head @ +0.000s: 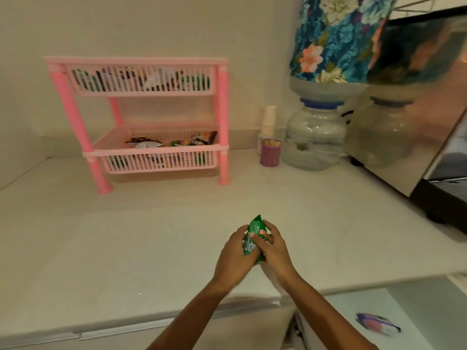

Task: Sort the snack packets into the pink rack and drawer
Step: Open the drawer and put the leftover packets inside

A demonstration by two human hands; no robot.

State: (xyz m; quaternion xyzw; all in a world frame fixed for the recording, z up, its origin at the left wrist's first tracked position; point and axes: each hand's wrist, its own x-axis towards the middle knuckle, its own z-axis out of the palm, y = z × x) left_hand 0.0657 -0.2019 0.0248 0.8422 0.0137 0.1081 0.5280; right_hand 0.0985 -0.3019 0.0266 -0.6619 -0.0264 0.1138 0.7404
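Both my hands hold one green snack packet (255, 236) over the white counter, near its front edge. My left hand (235, 258) grips the packet's left side and my right hand (274, 251) grips its right side. The pink rack (222, 102) stands at the back left against the wall. Its upper basket (141, 82) and lower basket (161, 150) each hold several packets, green and dark ones. An open white drawer (366, 322) shows at the bottom right, with a purple and pink packet (377, 323) lying in it.
A purple cup of sticks (270, 152) and a stack of paper cups (268, 121) stand right of the rack. A water bottle (314, 137) under a floral cover (336, 39) sits at the back right, beside a shiny metal appliance (409, 109).
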